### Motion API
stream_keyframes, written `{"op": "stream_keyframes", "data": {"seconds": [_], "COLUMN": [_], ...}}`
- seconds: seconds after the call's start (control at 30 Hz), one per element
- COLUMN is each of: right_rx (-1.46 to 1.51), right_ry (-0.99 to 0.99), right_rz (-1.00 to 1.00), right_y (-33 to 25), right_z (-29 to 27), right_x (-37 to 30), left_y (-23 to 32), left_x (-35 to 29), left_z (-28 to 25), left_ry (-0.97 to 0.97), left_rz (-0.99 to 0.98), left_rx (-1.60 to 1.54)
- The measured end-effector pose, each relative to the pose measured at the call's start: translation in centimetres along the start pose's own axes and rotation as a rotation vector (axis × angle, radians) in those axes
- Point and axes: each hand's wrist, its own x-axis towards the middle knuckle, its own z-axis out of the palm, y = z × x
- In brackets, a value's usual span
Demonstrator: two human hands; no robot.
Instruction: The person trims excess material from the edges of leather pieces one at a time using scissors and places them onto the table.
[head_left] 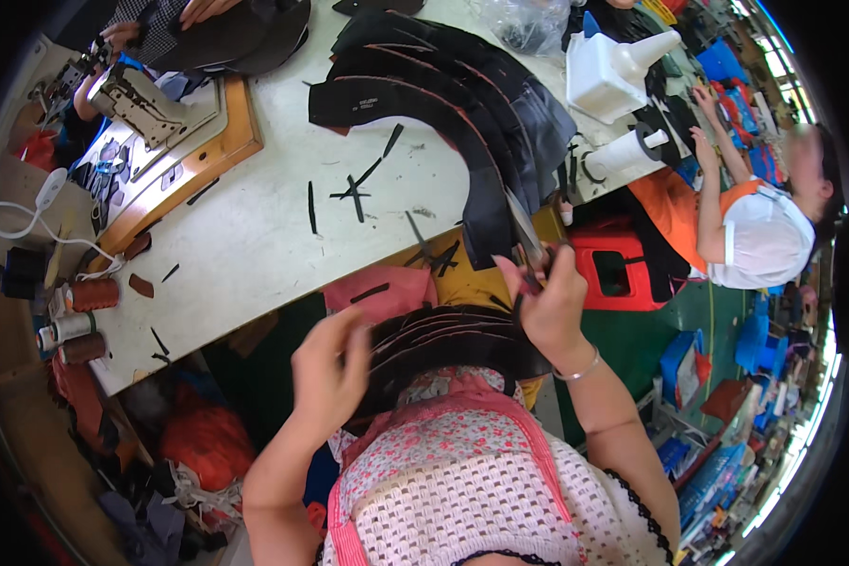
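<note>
My right hand (554,307) is closed round the handles of a pair of scissors (526,231). Their blades point up and away, over the near end of the curved black pieces (486,179) fanned out in overlapping layers on the table. My left hand (328,368) is raised, slightly blurred, with thumb and fingers apart and nothing visible in it. Beside it, across my lap, lies another stack of curved black pieces (424,351) with thin reddish-brown edges. Cut black strips (354,196) lie scattered on the white table (245,245).
A sewing machine (146,104) stands at far left, with thread spools (92,294) nearer. On the right are a white container (608,75), a white roll (623,156) and a red stool (618,269). A co-worker (759,226) sits at right; another person's hands (203,11) show at top left.
</note>
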Motion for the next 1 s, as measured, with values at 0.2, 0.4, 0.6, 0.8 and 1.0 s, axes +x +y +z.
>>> {"op": "stream_keyframes", "data": {"seconds": [0.2,0.4,0.6,0.8,1.0], "right_rx": [0.926,0.825,1.244,1.577,1.568], "right_ry": [-0.094,-0.245,-1.151,-1.334,-1.393], "right_rz": [0.587,0.729,0.557,0.794,0.892], "right_y": [0.3,1.5,3.7,6.0,5.5], "right_z": [2.3,-1.7,-6.0,-5.1,-4.9], "right_x": [1.4,0.2,-3.3,-6.7,-4.9], "left_y": [-0.6,-0.1,1.2,1.5,1.0], "left_x": [6.7,4.6,4.2,4.2,3.7], "left_z": [10.2,9.8,11.0,11.4,11.2], "left_ry": [-0.471,-0.327,-0.237,-0.255,-0.286], "left_rz": [-0.673,-0.571,-0.462,-0.422,-0.457], "left_rx": [-1.069,-1.302,-1.316,-1.3,-1.317]}}
